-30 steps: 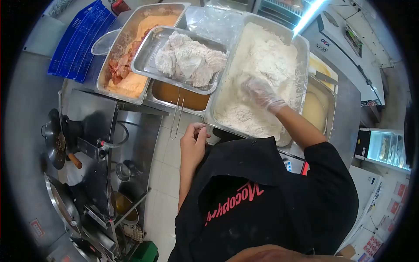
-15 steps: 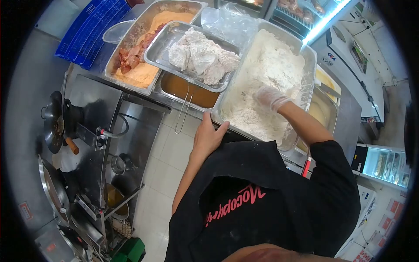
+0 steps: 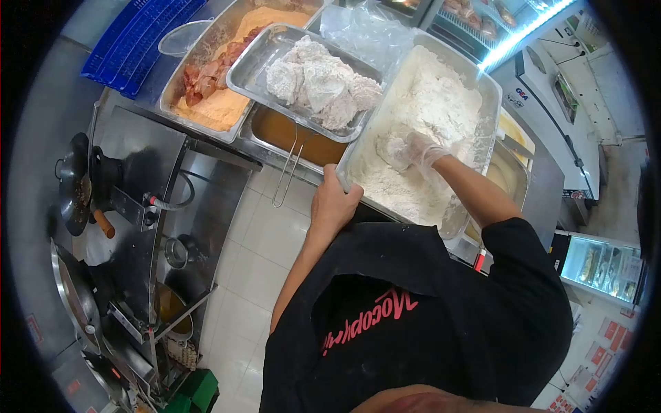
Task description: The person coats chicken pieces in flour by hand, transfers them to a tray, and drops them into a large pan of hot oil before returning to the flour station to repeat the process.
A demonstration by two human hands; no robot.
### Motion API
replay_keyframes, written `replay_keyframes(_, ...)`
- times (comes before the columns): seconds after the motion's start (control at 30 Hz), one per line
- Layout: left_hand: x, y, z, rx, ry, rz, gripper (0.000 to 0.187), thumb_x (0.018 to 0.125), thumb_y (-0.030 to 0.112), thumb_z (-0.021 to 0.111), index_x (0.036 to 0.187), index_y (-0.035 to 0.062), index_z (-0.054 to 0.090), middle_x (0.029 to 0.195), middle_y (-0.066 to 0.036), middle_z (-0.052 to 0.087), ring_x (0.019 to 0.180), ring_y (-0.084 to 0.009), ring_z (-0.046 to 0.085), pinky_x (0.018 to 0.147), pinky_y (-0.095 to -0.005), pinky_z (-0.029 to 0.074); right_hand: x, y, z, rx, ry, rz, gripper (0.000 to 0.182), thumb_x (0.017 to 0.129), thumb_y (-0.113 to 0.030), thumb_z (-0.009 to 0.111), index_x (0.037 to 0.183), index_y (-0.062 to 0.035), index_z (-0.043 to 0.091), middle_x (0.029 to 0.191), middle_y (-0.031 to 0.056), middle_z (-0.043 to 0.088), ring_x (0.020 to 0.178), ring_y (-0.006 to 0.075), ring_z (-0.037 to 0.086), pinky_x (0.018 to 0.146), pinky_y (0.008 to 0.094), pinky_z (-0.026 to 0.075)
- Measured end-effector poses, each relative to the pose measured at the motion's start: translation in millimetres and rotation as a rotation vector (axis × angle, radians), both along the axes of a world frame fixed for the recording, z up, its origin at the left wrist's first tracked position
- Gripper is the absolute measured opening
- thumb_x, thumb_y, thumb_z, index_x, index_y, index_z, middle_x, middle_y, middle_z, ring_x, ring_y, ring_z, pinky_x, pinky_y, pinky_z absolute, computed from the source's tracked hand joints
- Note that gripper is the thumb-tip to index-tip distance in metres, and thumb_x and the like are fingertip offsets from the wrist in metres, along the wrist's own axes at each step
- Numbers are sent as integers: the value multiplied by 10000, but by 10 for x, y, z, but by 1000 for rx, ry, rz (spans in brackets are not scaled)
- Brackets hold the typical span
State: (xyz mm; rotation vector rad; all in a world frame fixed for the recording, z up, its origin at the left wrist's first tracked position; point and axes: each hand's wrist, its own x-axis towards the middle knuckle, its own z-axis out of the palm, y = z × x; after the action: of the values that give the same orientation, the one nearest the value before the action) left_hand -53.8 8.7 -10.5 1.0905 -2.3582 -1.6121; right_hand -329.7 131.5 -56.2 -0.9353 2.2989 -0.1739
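A deep metal tub (image 3: 490,103) full of white flour (image 3: 441,96) lies in front of me. My right hand (image 3: 421,153), in a clear plastic glove, is down in the flour, its fingers closed around a flour-coated lump (image 3: 392,147) that looks like meat. My bare left hand (image 3: 336,205) grips the near left corner of the tub, fingers around the rim and thumb on its front side. Up and left of the tub, a metal tray (image 3: 249,74) holds several floured pieces (image 3: 320,79), heaped together.
Under the tray sits a pan of brown liquid (image 3: 275,134) with a long wire handle (image 3: 288,172) hanging out. Left are an orange-powder tub (image 3: 167,103) with raw meat (image 3: 206,77) and blue crates (image 3: 131,48). A wok (image 3: 74,179) stands on the stove; plastic bags (image 3: 365,31) lie behind.
My right hand has lifted slightly within the flour, and a coated lump now shows at its fingers. My left hand stays at the tub's corner. The view has shifted slightly.
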Motion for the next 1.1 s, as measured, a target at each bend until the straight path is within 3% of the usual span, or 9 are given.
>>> replay_keyframes(0.13, -23, 29, -20, 17, -35, 45, 562, 859, 262, 660, 1311, -24, 489, 1116, -344, 688, 1067, -510, 665, 938, -526, 508, 107, -39, -32, 50, 16, -13, 396, 862, -231, 771, 1166, 18, 724, 1006, 216, 760, 932, 338, 743, 790, 447, 566)
replay_keyframes(0.2, -66, 26, -16, 25, -52, 68, 551, 839, 234, 670, 1306, -12, 508, 1101, -319, 697, 1047, -480, 683, 925, -493, 521, 229, -179, 178, 222, 263, 257, 303, 900, -185, 678, 1110, 25, 738, 1024, 226, 760, 916, 382, 746, 765, 456, 581)
replay_keyframes(0.3, -51, 19, -4, 43, -80, 80, 554, 830, 232, 674, 1299, -14, 510, 1095, -320, 697, 1042, -482, 682, 923, -504, 520, 288, -115, 188, 309, 365, 413, 268, 976, -191, 608, 1039, 7, 778, 1093, 207, 763, 1056, 323, 742, 868, 424, 578)
replay_keyframes(0.53, 17, 10, 41, 44, -51, 44, 567, 866, 268, 649, 1301, -49, 472, 1135, -371, 672, 1100, -539, 640, 954, -562, 491, 275, 54, -193, -19, 709, 431, 242, 932, -145, 577, 918, 8, 763, 910, 225, 747, 846, 344, 752, 766, 446, 595)
replay_keyframes(0.63, 4, 21, 1, 38, 10, 34, 558, 868, 270, 646, 1291, -50, 471, 1129, -374, 672, 1095, -541, 640, 950, -560, 493, 302, -105, 91, 219, 607, 412, 251, 927, -189, 607, 938, 13, 756, 886, 218, 741, 843, 343, 750, 753, 458, 585)
replay_keyframes(0.83, -5, -6, 0, 20, 32, -5, 546, 873, 272, 644, 1276, -50, 464, 1098, -382, 675, 1058, -545, 651, 934, -555, 501, 289, 273, 745, -3, 590, 263, 214, 922, -244, 668, 1028, -101, 787, 974, 185, 762, 920, 348, 747, 844, 466, 570)
replay_keyframes(0.9, -18, -1, -20, 23, 41, -20, 545, 873, 270, 644, 1275, -51, 464, 1089, -383, 676, 1047, -547, 654, 929, -555, 502, 302, 624, 947, -391, 550, 167, 218, 897, -245, 714, 1076, -125, 746, 888, 170, 747, 863, 378, 728, 819, 460, 549)
replay_keyframes(0.97, -26, -1, -67, 13, 66, 4, 536, 872, 262, 642, 1274, -47, 470, 1085, -379, 678, 1043, -546, 655, 928, -556, 501, 337, 895, 1030, -415, 574, 9, 183, 862, -209, 754, 1021, -120, 760, 849, 150, 743, 865, 358, 723, 800, 455, 532)
replay_keyframes(1.1, -17, 1, -97, -7, 94, -15, 541, 869, 261, 643, 1283, -40, 468, 1083, -376, 681, 1045, -543, 657, 928, -555, 501, 368, 1364, 932, -181, 872, 322, 159, 746, -210, 825, 878, -139, 771, 699, 97, 694, 743, 303, 713, 759, 424, 510)
